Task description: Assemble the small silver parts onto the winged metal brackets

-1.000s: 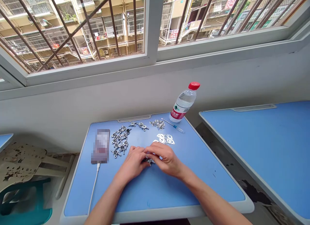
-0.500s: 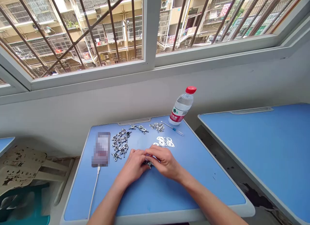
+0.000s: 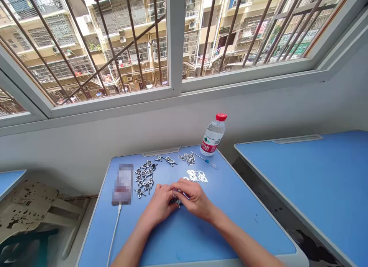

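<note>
Head view: my left hand [image 3: 159, 205] and right hand [image 3: 195, 200] come together over the middle of the blue desk [image 3: 184, 236], both curled narrow around a small silver metal fitting [image 3: 177, 200]. I hold it between them, and my fingers hide most of it, so only a few shiny edges and a dark bit show. Compared with the earlier frame, my hands keep nearly the same pose, while the desk sits lower in the picture and more of the window shows. Just beyond my hands lies a group of flat stamped metal plates [image 3: 197, 176]. To the left is a heap of four-armed metal fittings [image 3: 145, 179], with a blurred phone [image 3: 123, 184] beside it and its white cable [image 3: 115, 236] running toward the desk's near edge. Along the far edge are a few more metal parts [image 3: 187, 158], a small blue-handled screwdriver [image 3: 204, 160] and a red-capped water bottle [image 3: 212, 135]. A second blue desk [image 3: 301, 175] stands to the right.
</note>
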The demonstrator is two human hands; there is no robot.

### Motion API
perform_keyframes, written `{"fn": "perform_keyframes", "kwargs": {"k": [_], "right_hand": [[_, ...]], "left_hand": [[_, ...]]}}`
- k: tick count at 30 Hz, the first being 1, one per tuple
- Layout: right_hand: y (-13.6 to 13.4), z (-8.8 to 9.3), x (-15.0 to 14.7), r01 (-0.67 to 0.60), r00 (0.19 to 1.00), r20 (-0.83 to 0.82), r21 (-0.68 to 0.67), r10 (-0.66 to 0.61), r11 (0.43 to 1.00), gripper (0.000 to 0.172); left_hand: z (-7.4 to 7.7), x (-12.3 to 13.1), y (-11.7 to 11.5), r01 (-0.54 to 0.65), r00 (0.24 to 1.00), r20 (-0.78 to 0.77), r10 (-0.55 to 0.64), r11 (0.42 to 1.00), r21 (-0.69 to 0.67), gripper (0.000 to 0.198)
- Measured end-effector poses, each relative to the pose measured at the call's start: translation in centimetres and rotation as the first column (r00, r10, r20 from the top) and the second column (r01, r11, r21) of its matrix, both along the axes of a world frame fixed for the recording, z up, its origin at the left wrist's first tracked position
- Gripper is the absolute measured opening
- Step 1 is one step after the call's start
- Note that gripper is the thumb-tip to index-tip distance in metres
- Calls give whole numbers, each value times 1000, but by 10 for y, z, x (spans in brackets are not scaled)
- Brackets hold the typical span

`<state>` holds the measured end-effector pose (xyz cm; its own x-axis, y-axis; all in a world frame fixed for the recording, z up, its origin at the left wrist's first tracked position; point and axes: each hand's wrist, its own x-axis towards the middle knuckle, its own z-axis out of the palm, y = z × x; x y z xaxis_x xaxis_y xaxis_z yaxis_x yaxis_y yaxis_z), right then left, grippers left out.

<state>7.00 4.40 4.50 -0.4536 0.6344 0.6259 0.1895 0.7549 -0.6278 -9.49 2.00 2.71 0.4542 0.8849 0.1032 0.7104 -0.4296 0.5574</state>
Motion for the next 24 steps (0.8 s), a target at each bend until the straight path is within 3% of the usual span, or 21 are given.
{"fn": "perform_keyframes", "kwargs": {"k": [3, 5, 10, 14, 17, 24], "right_hand": [[2, -1, 3, 4, 992, -126, -41, -9, 999, 18], [6, 0, 8, 52, 964, -253, -140, -86, 989, 17], [23, 4, 25, 177, 769, -494, -446, -406, 877, 23], [33, 7, 31, 166, 678, -549, -533, -488, 830, 25], [35, 6, 31, 152, 667, -557, -549, -495, 822, 25], [38, 3, 30, 151, 672, -543, -565, -503, 811, 25]], "left_hand": [[4, -1, 1, -5, 1000, -5, 4, 1000, -29, 12], [9, -3, 2, -37, 999, -11, 36, 999, -32, 12], [28, -17, 14, -181, 983, -8, 182, 983, 43, 8], [38, -19, 34, -261, 962, -45, 268, 958, 118, 12], [35, -12, 54, -260, 955, -105, 276, 955, 145, 15], [7, 0, 90, -323, 924, -154, 351, 929, 180, 24]]}}
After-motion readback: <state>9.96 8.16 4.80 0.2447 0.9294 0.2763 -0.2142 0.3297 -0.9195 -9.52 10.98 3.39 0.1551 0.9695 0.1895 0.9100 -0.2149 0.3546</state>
